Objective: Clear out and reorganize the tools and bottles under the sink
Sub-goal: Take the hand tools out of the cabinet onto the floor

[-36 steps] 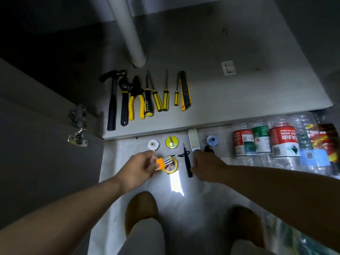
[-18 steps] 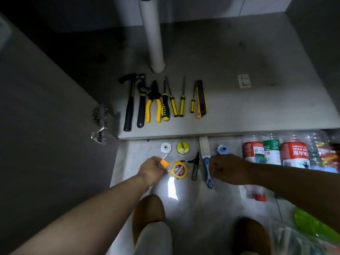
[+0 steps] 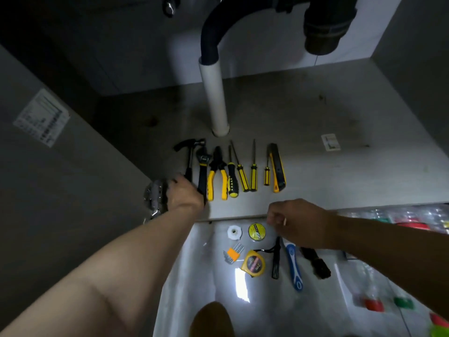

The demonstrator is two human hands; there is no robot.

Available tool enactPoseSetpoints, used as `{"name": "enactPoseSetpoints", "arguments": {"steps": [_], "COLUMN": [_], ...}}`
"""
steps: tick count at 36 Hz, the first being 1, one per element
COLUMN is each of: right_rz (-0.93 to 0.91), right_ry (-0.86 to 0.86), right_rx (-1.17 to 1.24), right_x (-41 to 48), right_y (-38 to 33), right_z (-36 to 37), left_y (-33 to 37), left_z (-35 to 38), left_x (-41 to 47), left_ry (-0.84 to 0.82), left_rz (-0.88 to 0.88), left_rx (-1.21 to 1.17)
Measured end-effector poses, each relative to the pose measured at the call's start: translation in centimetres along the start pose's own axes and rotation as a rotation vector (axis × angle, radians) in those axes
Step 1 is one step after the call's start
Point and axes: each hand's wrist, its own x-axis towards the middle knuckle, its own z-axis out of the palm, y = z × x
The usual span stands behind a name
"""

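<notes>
A row of tools lies on the cabinet floor (image 3: 315,181): a black hammer (image 3: 190,154), a wrench (image 3: 202,164), yellow pliers (image 3: 217,176), several screwdrivers (image 3: 243,176) and a utility knife (image 3: 277,166). My left hand (image 3: 184,193) covers the lower end of the hammer's handle, fingers curled round it. My right hand (image 3: 298,220) hovers at the cabinet's front edge with curled fingers; what it holds is hidden. Below it on the tiled floor lie a white fitting (image 3: 234,232), yellow tape roll (image 3: 256,231), hex keys (image 3: 233,252), tape measure (image 3: 253,263) and blue-white tool (image 3: 292,268).
A white drain pipe (image 3: 213,98) rises from the cabinet floor behind the tools, joined to a black hose (image 3: 211,27). The open cabinet door (image 3: 60,178) with its hinge (image 3: 154,195) stands left. Plastic bottles (image 3: 410,220) crowd the right. My knee (image 3: 211,319) is at the bottom.
My left hand let go of the orange hex-key set and moved up to the hammer's handle. My right hand rose towards the cabinet edge. The view tilted up, showing the pipes.
</notes>
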Motion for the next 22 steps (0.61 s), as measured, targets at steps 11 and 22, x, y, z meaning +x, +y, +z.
{"name": "enactPoseSetpoints", "arguments": {"steps": [11,22], "right_rz": [0.027,0.257], "right_ry": [0.087,0.348], "right_rx": [0.558,0.928], "right_x": [1.9,5.6], "right_y": [-2.3,-6.5], "right_z": [2.5,0.5], "left_y": [1.5,2.6], "left_z": [0.4,-0.1], "left_x": [1.2,-12.1], "left_ry": [-0.128,-0.27], "left_rz": [-0.24,0.253], "left_rx": [-0.549,-0.871]}}
